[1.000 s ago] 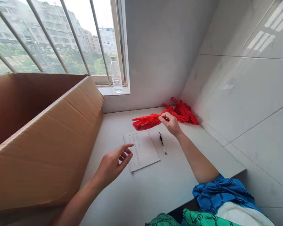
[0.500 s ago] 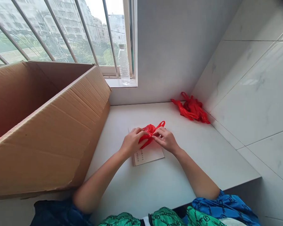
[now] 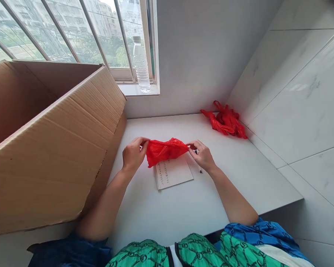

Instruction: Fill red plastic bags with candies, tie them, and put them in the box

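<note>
A: Where is that red plastic bag [image 3: 167, 151] hanging?
B: Over the far part of the notebook [image 3: 176, 174]. The left hand [image 3: 133, 154] is pinching one end; the right hand [image 3: 203, 156] is pinching the opposite, narrower end.
A: How is it handling?
B: Probably it's behaving as light, limp and slippery, its thin film risking tears, so pinching gathered folds is suiting it better than tugging single layers.

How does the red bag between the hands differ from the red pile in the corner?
The held bag is stretched between the left hand and the right hand; the corner pile lies untouched. The held bag is drawn out lengthwise, while the corner pile is crumpled. The held bag hides part of the notebook; the corner pile sits by the tiled wall. Both are red plastic.
</note>
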### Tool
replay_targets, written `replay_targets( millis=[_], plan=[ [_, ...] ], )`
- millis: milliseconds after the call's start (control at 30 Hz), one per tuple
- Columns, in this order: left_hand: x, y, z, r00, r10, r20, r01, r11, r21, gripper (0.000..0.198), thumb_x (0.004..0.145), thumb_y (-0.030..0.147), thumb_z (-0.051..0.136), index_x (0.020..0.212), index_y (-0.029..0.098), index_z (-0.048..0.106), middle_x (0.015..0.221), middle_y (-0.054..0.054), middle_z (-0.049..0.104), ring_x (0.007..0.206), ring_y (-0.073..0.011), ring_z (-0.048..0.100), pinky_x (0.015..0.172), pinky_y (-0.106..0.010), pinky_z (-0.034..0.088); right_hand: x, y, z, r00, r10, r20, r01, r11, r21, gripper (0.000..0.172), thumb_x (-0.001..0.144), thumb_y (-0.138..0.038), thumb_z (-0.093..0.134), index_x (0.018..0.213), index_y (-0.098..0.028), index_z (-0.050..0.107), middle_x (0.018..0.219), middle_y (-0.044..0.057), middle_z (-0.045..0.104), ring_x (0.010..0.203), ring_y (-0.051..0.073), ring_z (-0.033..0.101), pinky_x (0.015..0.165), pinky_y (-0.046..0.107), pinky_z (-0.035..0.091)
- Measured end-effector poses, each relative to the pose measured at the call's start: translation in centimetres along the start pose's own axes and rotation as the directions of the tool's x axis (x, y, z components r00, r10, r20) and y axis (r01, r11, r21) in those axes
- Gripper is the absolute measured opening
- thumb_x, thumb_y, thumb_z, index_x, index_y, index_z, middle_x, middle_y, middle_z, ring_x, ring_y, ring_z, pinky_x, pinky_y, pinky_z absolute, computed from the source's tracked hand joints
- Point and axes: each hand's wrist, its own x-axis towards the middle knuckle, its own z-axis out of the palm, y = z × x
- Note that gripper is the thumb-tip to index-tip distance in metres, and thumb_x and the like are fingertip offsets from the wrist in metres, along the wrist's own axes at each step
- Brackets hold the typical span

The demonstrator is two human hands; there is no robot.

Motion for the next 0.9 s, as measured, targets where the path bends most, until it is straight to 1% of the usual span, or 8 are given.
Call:
replay_targets(
  millis=[133, 233, 300, 367, 467, 633, 800, 900],
  plan=[
    [-0.9, 1.9, 0.7, 0.980, 0.201, 0.001, -0.201, 0.980, 0.003, 0.024, 0.097, 0.033, 0.051, 0.113, 0.024, 0.066, 0.118, -0.004, 0.066, 0.104, -0.0193, 0.062, 0.081, -0.029, 0.047, -0.1, -1.3, 1.4, 0.998, -0.057, 0.035, 0.058, 0.998, -0.025, 0.018, 0.094, -0.033, 0.057, 0.106, -0.026, 0.067, 0.103, 0.005, 0.066, 0.097, 0.022, 0.061, 0.073, 0.032, 0.050],
    [-1.5, 3.1, 2.1, 0.894, 0.416, 0.164, -0.430, 0.901, 0.057, 0.023, 0.096, 0.035, 0.055, 0.114, 0.027, 0.067, 0.121, -0.004, 0.067, 0.110, -0.0227, 0.058, 0.091, -0.037, 0.043, -0.1, -2.2, 2.7, 0.995, -0.077, 0.067, 0.079, 0.997, -0.026, 0.018, 0.094, -0.039, 0.060, 0.104, -0.026, 0.067, 0.102, 0.004, 0.070, 0.095, 0.022, 0.061, 0.083, 0.037, 0.049],
    [-1.7, 3.3, 2.7, 0.858, 0.451, 0.245, -0.485, 0.868, 0.104, 0.018, 0.096, 0.033, 0.055, 0.103, 0.027, 0.070, 0.107, -0.003, 0.071, 0.100, -0.0224, 0.061, 0.090, -0.039, 0.040, -0.1, -2.4, 3.2, 0.989, -0.084, 0.124, 0.090, 0.995, -0.049, 0.016, 0.094, -0.038, 0.060, 0.099, -0.025, 0.068, 0.096, 0.003, 0.072, 0.090, 0.022, 0.062, 0.085, 0.038, 0.047],
    [-1.5, 2.9, 2.8, 0.876, 0.420, 0.237, -0.456, 0.880, 0.130, 0.019, 0.097, 0.031, 0.053, 0.092, 0.026, 0.070, 0.092, -0.001, 0.073, 0.091, -0.0208, 0.062, 0.088, -0.040, 0.039, -0.1, -2.3, 3.0, 0.984, -0.082, 0.161, 0.090, 0.995, -0.045, 0.013, 0.094, -0.034, 0.060, 0.097, -0.024, 0.069, 0.094, 0.003, 0.072, 0.088, 0.022, 0.063, 0.086, 0.039, 0.045],
    [-0.9, 1.4, 1.8, 0.950, 0.300, 0.087, -0.307, 0.947, 0.096, 0.020, 0.096, 0.030, 0.052, 0.086, 0.023, 0.068, 0.083, 0.000, 0.072, 0.080, -0.0176, 0.063, 0.087, -0.037, 0.040, 0.0, -1.7, 1.6, 0.996, -0.039, 0.076, 0.036, 0.999, 0.034, 0.015, 0.095, -0.031, 0.057, 0.098, -0.024, 0.069, 0.094, 0.004, 0.071, 0.088, 0.021, 0.062, 0.084, 0.036, 0.046],
    [-0.4, -0.3, -0.5, 0.990, -0.032, -0.137, 0.012, 0.990, -0.142, 0.020, 0.094, 0.036, 0.054, 0.096, 0.020, 0.066, 0.093, -0.002, 0.071, 0.083, -0.0174, 0.064, 0.071, -0.029, 0.045, 0.1, -1.1, -0.6, 0.981, 0.177, -0.081, -0.155, 0.962, 0.223, 0.014, 0.089, -0.035, 0.058, 0.090, -0.022, 0.063, 0.091, 0.003, 0.068, 0.084, 0.019, 0.061, 0.076, 0.031, 0.048],
    [-1.6, 3.1, -0.9, 0.981, 0.192, 0.037, -0.185, 0.972, -0.146, 0.055, 0.089, 0.033, 0.059, 0.141, 0.022, 0.045, 0.127, -0.008, 0.061, 0.116, -0.0236, 0.056, 0.100, -0.037, 0.041, -0.2, -2.9, 0.3, 0.974, 0.220, 0.045, -0.221, 0.899, 0.378, 0.035, 0.080, -0.038, 0.067, 0.109, -0.023, 0.057, 0.092, 0.001, 0.066, 0.083, 0.018, 0.062, 0.071, 0.029, 0.049],
    [-2.0, 5.5, -1.5, 0.918, 0.352, 0.181, -0.320, 0.929, -0.184, 0.045, 0.091, 0.033, 0.059, 0.135, 0.025, 0.054, 0.100, -0.003, 0.066, 0.098, -0.0206, 0.057, 0.103, -0.040, 0.037, -0.1, -3.1, 0.6, 0.964, 0.267, -0.012, -0.231, 0.856, 0.462, 0.028, 0.078, -0.036, 0.068, 0.100, -0.022, 0.060, 0.088, 0.000, 0.066, 0.080, 0.018, 0.062, 0.071, 0.029, 0.049]
  ],
)
